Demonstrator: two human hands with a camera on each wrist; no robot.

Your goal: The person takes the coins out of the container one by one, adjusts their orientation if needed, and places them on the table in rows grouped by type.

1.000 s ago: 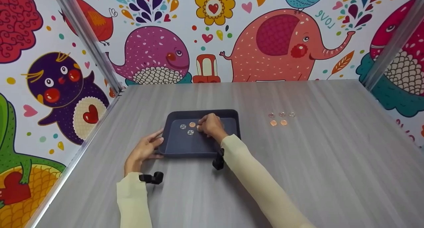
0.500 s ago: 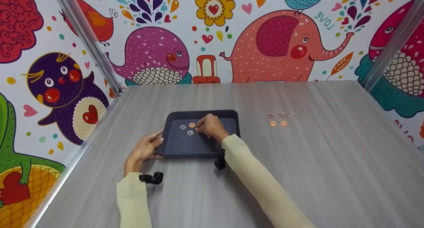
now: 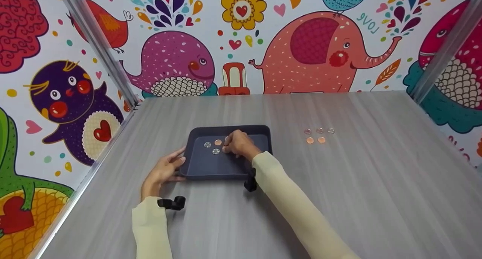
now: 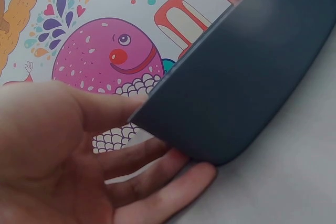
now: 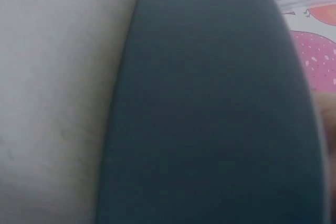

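In the head view a dark blue-grey tray [image 3: 211, 168] lies on the table. My left hand [image 3: 162, 172] touches its left side; in the left wrist view the thumb meets the rim and the extended fingers reach the lower corner. My right hand [image 3: 241, 144] is inside the tray, fingers curled and fingertips low over the floor; whether they pinch something is hidden. Left of them lie a copper-coloured coin-like disc [image 3: 218, 142], a clear shiny disc [image 3: 207, 144] and another clear disc [image 3: 215, 151]. The right wrist view shows mostly the tray's outer wall [image 5: 210, 103].
To the tray's right on the grey table [image 3: 361, 176], two copper-coloured discs [image 3: 310, 140] lie in front of a row of three clear or pinkish discs [image 3: 319, 131]. Walls with printed cartoon animals [image 3: 308, 55] and metal posts enclose the table's back and sides.
My right hand's fingertips shift very slightly within the tray. The left hand, tray and visible discs keep their places; the head view itself drifts a little.
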